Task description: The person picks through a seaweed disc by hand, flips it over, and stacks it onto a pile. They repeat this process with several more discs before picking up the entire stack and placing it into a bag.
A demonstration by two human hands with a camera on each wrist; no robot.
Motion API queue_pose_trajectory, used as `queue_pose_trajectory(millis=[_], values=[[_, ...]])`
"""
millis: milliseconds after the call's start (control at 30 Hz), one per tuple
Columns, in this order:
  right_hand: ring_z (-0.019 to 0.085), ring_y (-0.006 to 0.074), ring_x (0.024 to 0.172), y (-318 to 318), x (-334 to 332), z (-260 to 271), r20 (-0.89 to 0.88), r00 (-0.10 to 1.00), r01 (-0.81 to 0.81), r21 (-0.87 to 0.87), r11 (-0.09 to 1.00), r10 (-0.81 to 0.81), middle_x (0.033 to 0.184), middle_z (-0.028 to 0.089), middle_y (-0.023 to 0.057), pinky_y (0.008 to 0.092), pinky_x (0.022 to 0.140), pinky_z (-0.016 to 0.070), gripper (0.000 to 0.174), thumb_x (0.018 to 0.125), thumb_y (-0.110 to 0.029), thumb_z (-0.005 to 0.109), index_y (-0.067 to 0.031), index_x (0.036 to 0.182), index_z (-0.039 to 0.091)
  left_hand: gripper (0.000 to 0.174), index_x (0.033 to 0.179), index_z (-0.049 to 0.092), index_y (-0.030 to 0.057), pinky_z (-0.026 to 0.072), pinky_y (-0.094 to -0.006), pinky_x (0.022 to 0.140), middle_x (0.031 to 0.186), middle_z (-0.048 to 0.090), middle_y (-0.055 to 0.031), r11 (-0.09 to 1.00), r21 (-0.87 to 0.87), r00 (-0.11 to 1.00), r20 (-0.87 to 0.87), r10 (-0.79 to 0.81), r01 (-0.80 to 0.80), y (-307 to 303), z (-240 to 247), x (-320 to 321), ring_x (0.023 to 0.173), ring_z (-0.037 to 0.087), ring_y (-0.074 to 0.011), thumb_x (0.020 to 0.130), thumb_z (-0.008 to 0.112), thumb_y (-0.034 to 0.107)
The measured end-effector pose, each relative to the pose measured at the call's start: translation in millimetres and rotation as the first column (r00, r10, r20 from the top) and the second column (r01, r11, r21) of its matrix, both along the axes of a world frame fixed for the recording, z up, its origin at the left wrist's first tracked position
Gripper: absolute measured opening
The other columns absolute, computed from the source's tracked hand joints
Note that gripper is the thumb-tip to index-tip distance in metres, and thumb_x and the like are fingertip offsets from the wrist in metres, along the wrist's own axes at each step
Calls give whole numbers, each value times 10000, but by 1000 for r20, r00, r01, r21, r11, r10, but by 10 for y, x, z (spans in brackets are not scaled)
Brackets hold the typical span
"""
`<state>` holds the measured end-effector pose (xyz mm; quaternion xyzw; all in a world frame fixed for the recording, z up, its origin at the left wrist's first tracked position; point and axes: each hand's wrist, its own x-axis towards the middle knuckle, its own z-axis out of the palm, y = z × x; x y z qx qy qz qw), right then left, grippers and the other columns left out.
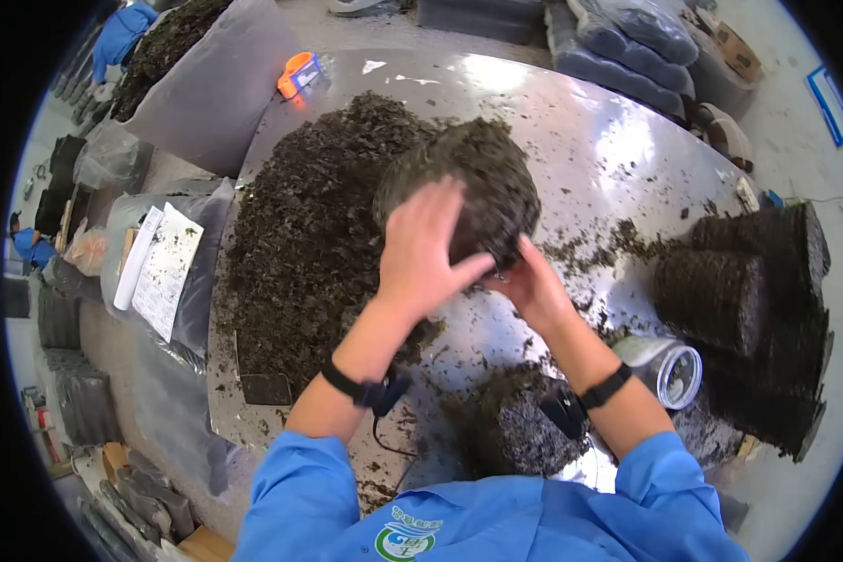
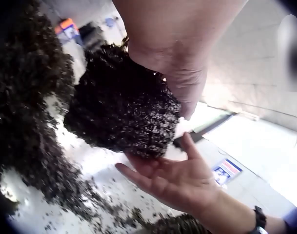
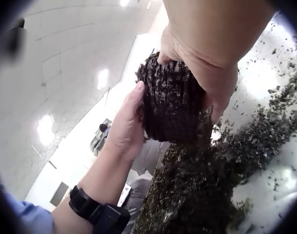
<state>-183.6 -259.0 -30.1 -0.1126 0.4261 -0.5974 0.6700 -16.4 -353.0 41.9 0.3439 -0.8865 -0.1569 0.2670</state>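
Note:
A thick, dark bundle of dried seaweed (image 1: pixel 492 164) is held up between both hands at the edge of a large loose seaweed pile (image 1: pixel 300 215). My left hand (image 1: pixel 421 248) lies across its near left side, fingers spread; in the right wrist view its thumb presses along the bundle's face (image 3: pixel 172 105). At the lower right edge my right hand (image 1: pixel 539 290) supports the bundle, its fingers partly hidden beneath. From the left wrist view, the right palm faces up under the bundle's rough, shiny side (image 2: pixel 134 112), thumb raised.
Crumbs litter the metal table (image 1: pixel 571 178). An orange-and-blue tape dispenser (image 1: pixel 298 75) sits at its far edge. Stacked seaweed slabs (image 1: pixel 759 309) and a clear jar (image 1: pixel 660 370) stand at right. Another seaweed clump (image 1: pixel 515 421) lies near my body. Papers (image 1: pixel 164 267) rest on bags at left.

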Motion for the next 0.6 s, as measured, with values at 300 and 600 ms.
queue_pose_trajectory(millis=[300, 600], values=[[469, 266, 1216, 2947, -181, 645, 224, 971, 84, 9, 996, -84, 1350, 469, 95, 455, 1012, 377, 601, 879, -475, 497, -108, 1348, 414, 780, 1311, 448, 61, 343, -403, 964, 1344, 423, -230, 848, -86, 846, 174, -503, 522, 2627, 739, 144, 1171, 450, -317, 642, 708, 366], [493, 292, 1154, 4092, -26, -664, 202, 946, 184, 314, 931, -255, 1347, 456, 61, 544, 903, 426, 492, 971, -449, 290, -145, 1345, 385, 615, 1299, 436, 8, 312, -399, 1022, 1397, 386, -167, 670, -187, 666, 462, -585, 718, 3442, 122, 83, 1248, 407, -270, 762, 595, 262]])
